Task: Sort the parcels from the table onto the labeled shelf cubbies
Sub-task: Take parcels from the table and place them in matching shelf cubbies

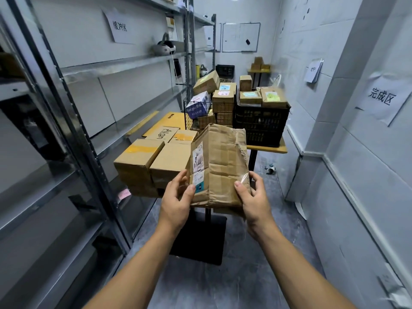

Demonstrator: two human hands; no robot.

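A crumpled cardboard parcel (219, 166) is held upright in front of the table (267, 148), lifted clear of the boxes stacked there. It is clamped at its lower corners between the left hand (177, 198) and the right hand (254, 197), thumbs pressed on the front face. The shipping label (198, 168) is turned toward the camera, seemingly so that it can be read before a cubby is chosen. The metal shelf rack (89, 139) stands to the left of the table, its near levels mostly bare.
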